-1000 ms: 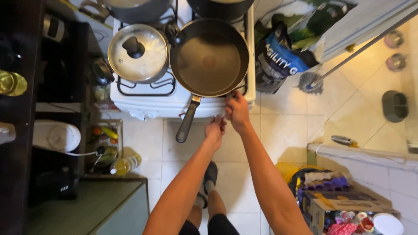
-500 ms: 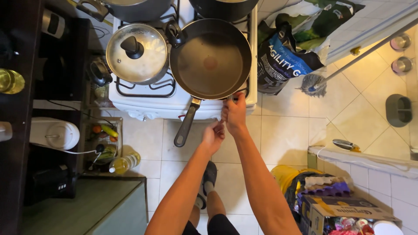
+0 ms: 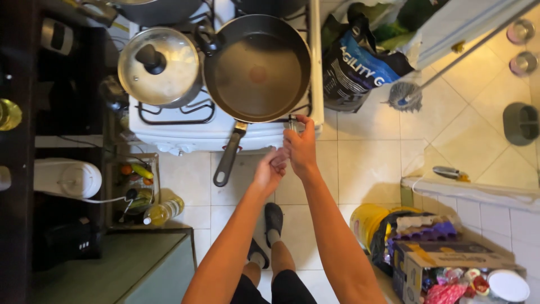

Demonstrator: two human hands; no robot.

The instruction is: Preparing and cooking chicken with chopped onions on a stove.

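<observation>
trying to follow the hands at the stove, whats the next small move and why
Probably a small turn of the knob: the right hand pinches it at the stove front, under the empty pan; the left hand waits just below.

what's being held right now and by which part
The right hand pinches a small dark object at the stove's front edge by its lower end; what it is cannot be told. The left hand appears to hold nothing.

Home kitchen — stove, frying pan (tiled floor).

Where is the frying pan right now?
The frying pan sits on the white stove, right of the lidded pot, just above the right hand.
</observation>
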